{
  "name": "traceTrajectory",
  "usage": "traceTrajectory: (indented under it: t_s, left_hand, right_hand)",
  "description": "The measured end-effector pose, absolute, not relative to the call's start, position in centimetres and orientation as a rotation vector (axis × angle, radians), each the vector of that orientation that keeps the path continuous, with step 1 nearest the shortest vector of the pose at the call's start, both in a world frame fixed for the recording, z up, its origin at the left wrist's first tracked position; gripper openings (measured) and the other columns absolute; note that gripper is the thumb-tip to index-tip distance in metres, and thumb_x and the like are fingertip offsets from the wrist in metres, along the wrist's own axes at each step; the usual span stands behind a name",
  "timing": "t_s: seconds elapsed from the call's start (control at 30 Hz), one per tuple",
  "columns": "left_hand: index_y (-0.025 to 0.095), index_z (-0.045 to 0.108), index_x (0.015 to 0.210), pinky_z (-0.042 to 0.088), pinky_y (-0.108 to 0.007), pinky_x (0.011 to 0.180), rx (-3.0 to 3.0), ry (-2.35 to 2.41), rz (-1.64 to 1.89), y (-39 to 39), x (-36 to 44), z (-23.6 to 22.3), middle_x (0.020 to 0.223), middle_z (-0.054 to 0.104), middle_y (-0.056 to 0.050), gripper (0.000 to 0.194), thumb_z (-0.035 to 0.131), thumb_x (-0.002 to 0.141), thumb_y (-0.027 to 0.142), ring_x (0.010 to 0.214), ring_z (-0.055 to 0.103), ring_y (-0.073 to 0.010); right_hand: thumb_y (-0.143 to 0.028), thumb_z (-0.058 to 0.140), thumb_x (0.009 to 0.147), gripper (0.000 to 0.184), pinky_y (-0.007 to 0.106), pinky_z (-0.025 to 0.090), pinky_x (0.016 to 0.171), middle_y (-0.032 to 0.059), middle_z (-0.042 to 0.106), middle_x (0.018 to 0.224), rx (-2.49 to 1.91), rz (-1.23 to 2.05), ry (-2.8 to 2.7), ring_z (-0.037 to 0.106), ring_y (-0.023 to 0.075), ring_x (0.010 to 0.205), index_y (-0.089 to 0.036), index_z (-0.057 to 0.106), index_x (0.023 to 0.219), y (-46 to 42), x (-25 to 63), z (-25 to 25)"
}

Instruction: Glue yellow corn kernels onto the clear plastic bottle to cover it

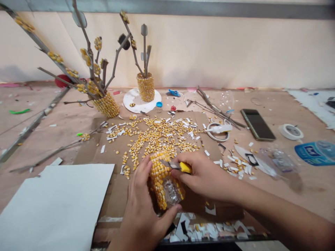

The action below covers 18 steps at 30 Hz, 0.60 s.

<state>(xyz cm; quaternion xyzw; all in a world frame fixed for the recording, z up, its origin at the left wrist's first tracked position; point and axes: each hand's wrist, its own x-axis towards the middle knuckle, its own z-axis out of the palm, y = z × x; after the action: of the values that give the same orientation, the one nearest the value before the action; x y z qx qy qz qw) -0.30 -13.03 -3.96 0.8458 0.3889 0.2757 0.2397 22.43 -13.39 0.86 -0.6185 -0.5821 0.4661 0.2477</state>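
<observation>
"What can be read around you?"

"No words are legible. At the right edge, a blue label (315, 153) with white markings lies too blurred to read, and the phone (258, 124) at center right shows a dark screen."

"And your hands?"

"At lower center, your left hand (142, 205) curls around the corn-covered container (160, 167), thumb near its base, where clear plastic shows through. Your right hand (201, 176) grips the yellow-handled cutter (185, 167) between thumb and fingers, blade over the container's upper part; whether it touches the kernels, you cannot tell from here."

"What surface are you working over?"

"Brown cardboard (112, 195) on a paper-covered table (311, 216), strewn at center with loose kernels (162, 134) and white scraps. A white sheet (52, 205) fills the lower left; a glue bottle (220, 129) lies across a ring right of the kernels, and a tape roll (291, 132) lies near the phone."

"And the room?"

"A pale wall (235, 52) faces you. At upper left, branches rise from a tilted corn-covered pot (106, 104); at upper center, a smaller pot (146, 87) stands upright on a white disc (130, 98)."
</observation>
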Motion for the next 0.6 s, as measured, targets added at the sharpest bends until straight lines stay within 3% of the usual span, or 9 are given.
traceTrajectory:
  t_s: [0.27, 0.6]
  left_hand:
    - [0.021, 0.014, 0.17, 0.043, -0.068, 0.122, 2.288, 1.067, 0.771, -13.3, -0.2, -3.8, 0.168, 0.037, -0.026, 0.115, 0.086, 0.081, 0.03, 0.155, 0.041, -0.0442]
    - [0.017, 0.016, 0.169, 0.042, -0.068, 0.123, 2.309, 1.048, 0.757, -13.2, 0.0, -3.7, 0.168, 0.035, -0.028, 0.11, 0.084, 0.084, 0.032, 0.157, 0.037, -0.0442]
  right_hand:
    - [-0.02, 0.067, 0.093, 0.003, 0.026, 0.039, 0.062, -0.0027, 0.064, 0.076, -1.707, 1.246, -1.617, 0.055, 0.0135, 0.067, -0.021, 0.066, 0.091, -12.9, 22.2, 0.9]
    - [-0.026, 0.062, 0.096, 0.012, 0.028, 0.038, 0.062, -0.0033, 0.058, 0.075, -1.664, 1.202, -1.53, 0.051, 0.014, 0.069, -0.022, 0.059, 0.085, -11.8, 23.2, 2.2]
